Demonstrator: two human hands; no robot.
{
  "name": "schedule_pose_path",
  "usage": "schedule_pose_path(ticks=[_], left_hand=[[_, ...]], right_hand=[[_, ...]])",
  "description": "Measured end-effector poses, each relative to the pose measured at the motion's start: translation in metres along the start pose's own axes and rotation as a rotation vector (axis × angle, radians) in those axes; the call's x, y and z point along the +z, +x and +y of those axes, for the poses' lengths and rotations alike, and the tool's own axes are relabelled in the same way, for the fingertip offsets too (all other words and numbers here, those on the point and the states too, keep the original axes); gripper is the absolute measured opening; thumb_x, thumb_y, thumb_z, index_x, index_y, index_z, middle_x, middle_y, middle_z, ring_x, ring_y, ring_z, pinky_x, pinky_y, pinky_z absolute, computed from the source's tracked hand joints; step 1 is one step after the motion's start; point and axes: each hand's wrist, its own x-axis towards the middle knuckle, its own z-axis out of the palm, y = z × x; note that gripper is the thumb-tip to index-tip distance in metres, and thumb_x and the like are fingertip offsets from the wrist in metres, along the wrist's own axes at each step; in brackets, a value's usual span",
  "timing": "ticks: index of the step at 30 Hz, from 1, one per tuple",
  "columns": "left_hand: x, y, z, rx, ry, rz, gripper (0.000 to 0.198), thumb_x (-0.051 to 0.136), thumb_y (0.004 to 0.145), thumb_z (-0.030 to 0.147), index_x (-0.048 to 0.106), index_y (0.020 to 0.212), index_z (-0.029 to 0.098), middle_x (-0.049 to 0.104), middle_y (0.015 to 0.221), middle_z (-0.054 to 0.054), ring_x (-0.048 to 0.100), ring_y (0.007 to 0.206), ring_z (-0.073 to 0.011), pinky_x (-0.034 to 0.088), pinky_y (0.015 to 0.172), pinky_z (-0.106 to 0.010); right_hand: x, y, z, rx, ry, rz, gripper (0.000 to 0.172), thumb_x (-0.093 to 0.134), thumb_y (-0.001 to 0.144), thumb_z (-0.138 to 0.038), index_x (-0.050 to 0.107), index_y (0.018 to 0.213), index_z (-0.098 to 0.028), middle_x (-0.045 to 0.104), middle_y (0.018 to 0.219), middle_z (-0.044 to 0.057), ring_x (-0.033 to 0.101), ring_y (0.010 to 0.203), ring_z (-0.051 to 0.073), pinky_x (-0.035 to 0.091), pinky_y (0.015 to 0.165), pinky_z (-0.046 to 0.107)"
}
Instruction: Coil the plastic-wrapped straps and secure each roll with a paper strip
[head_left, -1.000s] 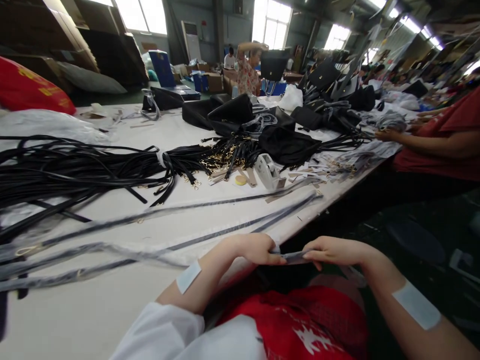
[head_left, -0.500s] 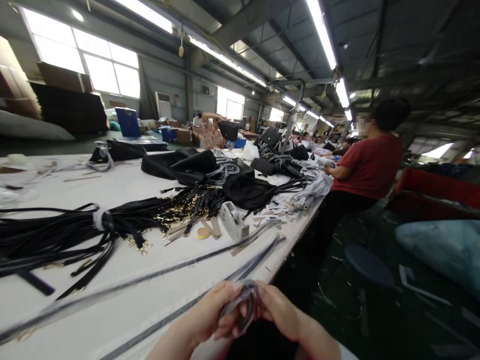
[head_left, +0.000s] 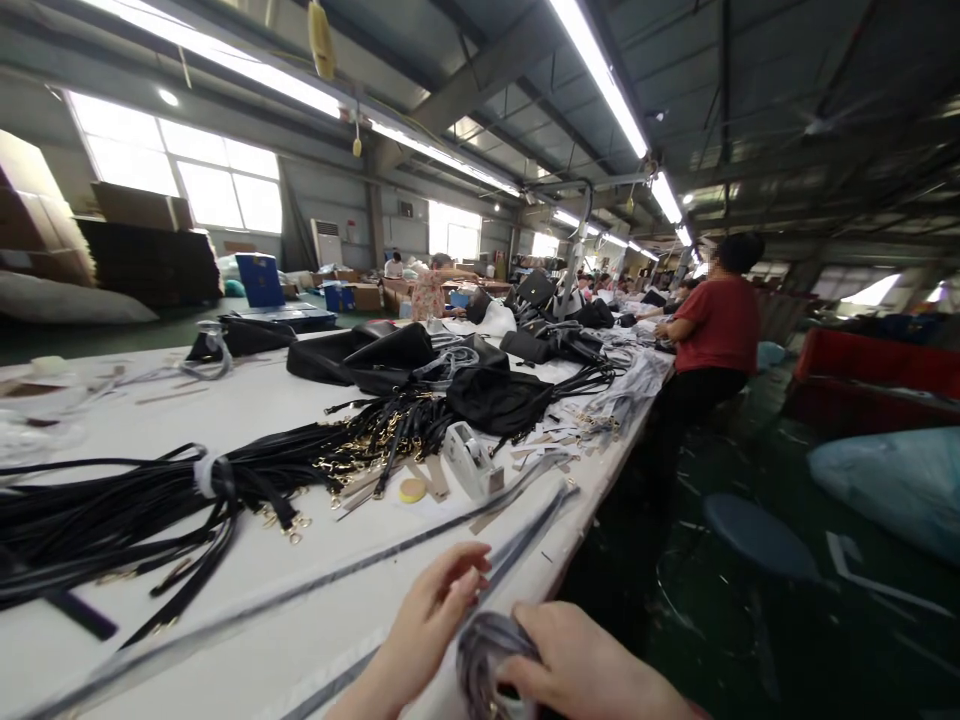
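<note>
The right hand is gripping a coiled strap in clear wrapping, its thumb and fingers closing on the coil's right side; this coil is lying on the near side of the white tape dispenser, and a bit of gold-coloured metal is showing at its lower end. The left hand is hovering just beside the coil, loosely open, its fingers slightly bent and spreading, also on the dispenser's near side. Between the dispenser and the hands, a long wrapped strap is stretching across the white table, and a second wrapped length is running past the left hand. Just left of the dispenser, a yellow roll is resting on the tabletop. Farther left of it, a bundle of black straps is lying under a white tie. Right behind the dispenser, a soft black piece is slumping, and beyond it black bags are piling up. Well to the dispenser's right, a co-worker in a red shirt is facing the table, and a blue stool is standing on the floor.
</note>
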Motion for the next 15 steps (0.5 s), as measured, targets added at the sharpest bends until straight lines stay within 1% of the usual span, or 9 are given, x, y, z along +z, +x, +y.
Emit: schedule_pose_path(ticks=[2,3,4,5,6,7,10,13,15], left_hand=[[0.002,-0.005,0.003,0.034,0.246,-0.178,0.04,0.059,0.082,0.05,0.068,0.108,0.022,0.072,0.098,-0.006,0.064,0.086,-0.0214,0.049,0.079,-0.03],[0.004,-0.007,0.003,0.031,0.343,-0.243,0.034,0.059,0.083,0.047,0.069,0.103,0.022,0.072,0.094,-0.005,0.064,0.083,-0.0208,0.048,0.077,-0.028],[0.007,-0.008,0.003,0.026,0.403,-0.276,0.029,0.059,0.084,0.045,0.071,0.099,0.023,0.073,0.089,-0.003,0.064,0.08,-0.0202,0.048,0.074,-0.027],[0.009,-0.009,0.001,0.024,0.423,-0.275,0.028,0.057,0.085,0.044,0.071,0.095,0.023,0.073,0.086,-0.002,0.064,0.078,-0.0197,0.047,0.072,-0.027],[0.011,-0.008,0.0,0.029,0.414,-0.236,0.028,0.054,0.088,0.045,0.071,0.094,0.023,0.073,0.084,-0.002,0.064,0.077,-0.0195,0.047,0.072,-0.026],[0.012,-0.007,-0.002,0.04,0.391,-0.169,0.03,0.051,0.089,0.045,0.071,0.093,0.022,0.073,0.084,-0.002,0.065,0.078,-0.0195,0.048,0.072,-0.026],[0.013,-0.004,-0.01,0.077,0.317,0.096,0.033,0.051,0.089,0.048,0.07,0.093,0.022,0.074,0.086,-0.004,0.066,0.081,-0.0209,0.05,0.076,-0.027],[0.014,-0.005,-0.021,0.062,0.228,0.357,0.04,0.05,0.086,0.056,0.069,0.094,0.022,0.073,0.085,-0.005,0.067,0.079,-0.0233,0.053,0.072,-0.029],[0.015,-0.007,-0.025,0.026,0.157,0.462,0.046,0.048,0.086,0.061,0.068,0.096,0.021,0.073,0.082,-0.004,0.067,0.075,-0.0233,0.054,0.067,-0.029]], right_hand=[[-0.007,-0.002,-0.003,0.032,-0.106,-0.042,0.024,0.063,0.08,-0.042,0.068,0.088,-0.02,0.071,0.083,0.005,0.062,0.071,0.021,0.041,0.061,0.026],[-0.009,-0.002,-0.004,0.03,-0.092,-0.041,0.021,0.063,0.08,-0.039,0.067,0.087,-0.02,0.071,0.083,0.004,0.062,0.071,0.019,0.04,0.06,0.025],[-0.011,-0.001,-0.005,0.02,-0.04,-0.036,0.018,0.063,0.081,-0.037,0.067,0.086,-0.019,0.07,0.081,0.003,0.061,0.07,0.018,0.038,0.058,0.023],[-0.012,0.0,-0.007,0.01,0.033,-0.024,0.017,0.062,0.082,-0.035,0.066,0.084,-0.019,0.069,0.079,0.001,0.059,0.068,0.016,0.037,0.057,0.022],[-0.013,0.002,-0.008,0.003,0.109,-0.006,0.017,0.062,0.083,-0.035,0.064,0.084,-0.018,0.067,0.076,-0.001,0.057,0.067,0.015,0.037,0.056,0.021],[-0.014,0.004,-0.008,-0.005,0.175,0.022,0.019,0.062,0.083,-0.035,0.064,0.084,-0.017,0.065,0.075,-0.001,0.056,0.067,0.014,0.037,0.056,0.021],[-0.009,0.008,-0.01,-0.07,0.315,0.118,0.027,0.063,0.084,-0.04,0.063,0.093,-0.016,0.064,0.08,0.0,0.056,0.073,0.016,0.043,0.064,0.023],[0.006,0.008,-0.011,-0.147,0.408,0.16,0.039,0.065,0.082,-0.048,0.063,0.106,-0.017,0.066,0.089,0.003,0.06,0.082,0.021,0.049,0.075,0.03],[0.018,0.009,-0.01,-0.188,0.458,0.166,0.046,0.064,0.082,-0.053,0.062,0.114,-0.02,0.067,0.091,0.005,0.062,0.085,0.024,0.051,0.077,0.032]])
